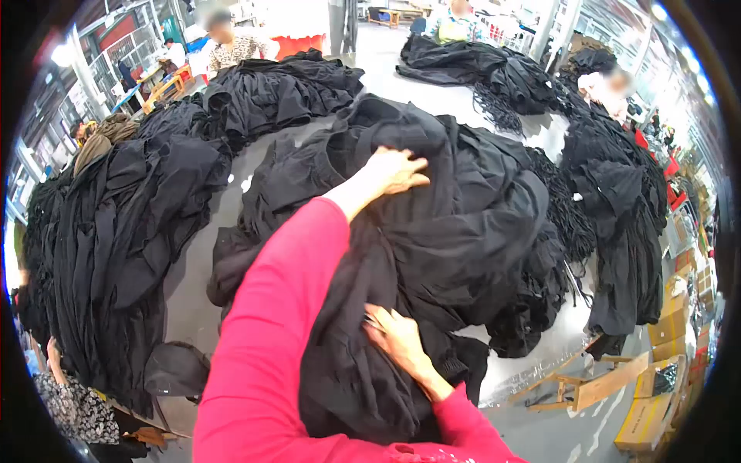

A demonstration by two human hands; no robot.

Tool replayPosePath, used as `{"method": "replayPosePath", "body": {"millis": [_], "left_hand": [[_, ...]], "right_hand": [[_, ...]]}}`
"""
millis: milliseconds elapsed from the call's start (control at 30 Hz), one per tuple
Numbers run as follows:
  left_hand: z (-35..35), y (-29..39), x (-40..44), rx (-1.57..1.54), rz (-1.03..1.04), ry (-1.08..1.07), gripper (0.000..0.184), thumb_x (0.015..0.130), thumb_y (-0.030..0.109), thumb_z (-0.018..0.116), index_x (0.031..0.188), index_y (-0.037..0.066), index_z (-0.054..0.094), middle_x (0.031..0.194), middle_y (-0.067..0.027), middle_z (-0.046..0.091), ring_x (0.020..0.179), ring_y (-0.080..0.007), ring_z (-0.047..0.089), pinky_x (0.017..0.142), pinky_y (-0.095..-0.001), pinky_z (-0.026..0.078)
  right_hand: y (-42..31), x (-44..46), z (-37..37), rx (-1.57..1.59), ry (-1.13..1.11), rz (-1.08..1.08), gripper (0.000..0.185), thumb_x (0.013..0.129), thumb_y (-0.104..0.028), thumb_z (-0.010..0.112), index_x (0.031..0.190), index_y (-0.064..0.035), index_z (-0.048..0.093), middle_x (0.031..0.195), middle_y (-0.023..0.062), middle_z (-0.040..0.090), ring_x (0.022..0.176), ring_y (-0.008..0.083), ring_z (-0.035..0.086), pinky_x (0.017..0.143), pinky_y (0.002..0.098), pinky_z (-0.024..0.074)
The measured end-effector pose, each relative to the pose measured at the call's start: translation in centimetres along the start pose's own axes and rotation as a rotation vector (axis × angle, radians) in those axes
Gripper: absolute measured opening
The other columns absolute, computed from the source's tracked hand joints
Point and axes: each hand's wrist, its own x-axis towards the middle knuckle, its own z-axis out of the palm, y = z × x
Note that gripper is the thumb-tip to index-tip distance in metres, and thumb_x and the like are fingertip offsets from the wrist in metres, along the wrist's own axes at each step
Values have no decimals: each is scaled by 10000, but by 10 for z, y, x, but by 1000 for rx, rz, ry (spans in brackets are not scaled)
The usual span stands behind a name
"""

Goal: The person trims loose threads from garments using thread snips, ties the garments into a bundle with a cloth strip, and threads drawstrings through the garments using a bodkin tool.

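Head view: right hand (pixel 397 338), fingers curled on black cloth (pixel 471 255) heaped on table (pixel 185 289); hold cannot be determined. Farther: left hand (pixel 395 171), fingers parted, nothing visibly gripped. Apparent step: arranging cloth. Next move likely requires firm grip.

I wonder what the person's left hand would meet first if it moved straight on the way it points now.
Most likely the central pile of black garments: the left hand points toward the picture's right, with folds of cloth directly ahead. Whether it would press in or skim over them is unclear.
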Motion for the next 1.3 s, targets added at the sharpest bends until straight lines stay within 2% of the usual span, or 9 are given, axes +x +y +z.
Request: {"method": "replayPosePath", "body": {"millis": [67, 267, 467, 700, 933, 967, 1000, 1133, 1300], "left_hand": [[20, -52, -6, 305, -173, 269, 459, 775, 526, 493, 1025, 152, 583, 1092, -130, 540, 1041, -294, 481, 826, -526, 359], [55, -127, -143, 446, -811, -12, 609, 783, 609, 409, 870, 70, 679, 827, -127, 650, 954, -386, 549, 906, -631, 197], [45, -101, -218, 287, -709, 75, 622, 784, 598, 436, 629, 39, 662, 594, -148, 614, 603, -301, 625, 656, -415, 479], [23, 20, -263, 265, -913, 303, 275, 756, 357, 594, 762, 94, 516, 679, -88, 563, 540, -256, 602, 477, -369, 479], [5, 64, -275, 154, -555, 769, 237, 681, 186, 618, 870, 73, 530, 808, -74, 531, 841, -278, 521, 747, -366, 410], [1, 76, -278, -345, -661, 583, 261, 694, 166, 583, 931, 63, 544, 850, -83, 540, 872, -279, 527, 801, -359, 419], [21, 85, -276, 84, -568, 713, 298, 727, 138, 540, 1009, 40, 547, 931, -101, 551, 918, -275, 535, 860, -350, 418], [25, 92, -276, 63, -571, 717, 330, 725, 125, 538, 1032, 4, 542, 1023, -125, 539, 987, -281, 535, 875, -358, 423], [-1, 87, -301, -470, -482, 1059, 121, 702, 55, 575, 820, 29, 572, 911, -116, 565, 938, -295, 550, 842, -367, 443]], "right_hand": [[-3, -4, -1, 114, 54, 20, 291, 745, -114, 648, 1019, -74, 559, 809, 101, 639, 720, 240, 616, 600, 312, 496], [-11, -7, 2, 103, 106, 64, 272, 711, -51, 669, 969, -62, 583, 696, 77, 581, 594, 186, 584, 546, 270, 480], [-3, -17, -6, 148, 121, 47, 288, 712, -32, 670, 984, -76, 586, 717, 61, 564, 546, 136, 527, 516, 235, 438], [15, -18, -6, 122, 85, 15, 309, 724, 2, 625, 1026, -27, 569, 819, 52, 626, 718, 113, 573, 653, 228, 451], [-34, 21, -44, 125, 250, 55, 135, 781, 5, 587, 916, 7, 579, 810, 45, 573, 757, 130, 536, 696, 235, 426], [-56, 37, -50, 104, 285, 50, 127, 781, 19, 587, 905, -2, 568, 813, 30, 556, 719, 108, 501, 649, 210, 403], [-67, 57, -52, 27, 301, -22, 145, 772, 14, 608, 907, -9, 559, 822, 11, 541, 705, 92, 465, 626, 191, 376], [-122, 135, -8, -191, 31, -528, 214, 734, -63, 656, 929, -6, 588, 840, 65, 601, 783, 159, 570, 702, 256, 434], [-143, 205, 64, -77, -240, -439, 175, 772, -105, 634, 902, 9, 599, 796, 92, 614, 750, 143, 583, 669, 270, 451]]}}
